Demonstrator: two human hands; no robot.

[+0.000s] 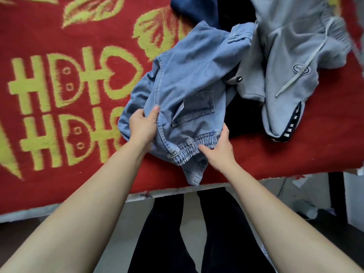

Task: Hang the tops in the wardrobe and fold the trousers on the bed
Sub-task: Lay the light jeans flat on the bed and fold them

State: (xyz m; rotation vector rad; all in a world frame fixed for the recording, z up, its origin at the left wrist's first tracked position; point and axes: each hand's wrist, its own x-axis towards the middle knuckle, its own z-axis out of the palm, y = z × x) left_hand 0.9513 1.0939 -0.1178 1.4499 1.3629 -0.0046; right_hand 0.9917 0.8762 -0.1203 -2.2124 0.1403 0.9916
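We see the light blue denim trousers [183, 91] with an elastic waistband lying crumpled on the red woven blanket [59, 46], which has a yellow-green pattern and covers the bed, close to its near edge. One corner of the denim hangs a little over this edge. The left hand [142, 126] grips a fold at the left side of the trousers, with the thumb on top along a seam and the fingers hidden under the cloth. The right hand [218, 148] holds the gathered waistband, the thumb pressing on the denim above and the fingers lying along the elastic. A back pocket with a loose flap is between the two hands. Just beside the trousers, on the right, lies a grey fleece garment [291, 46] with a long white drawstring and a small oval logo; the denim overlaps its left part. A black garment [242, 115] lies under both of them, and a dark blue garment [195, 10] lies at the far side. Below the bed edge we see the person's legs [167, 233] in dark trousers.
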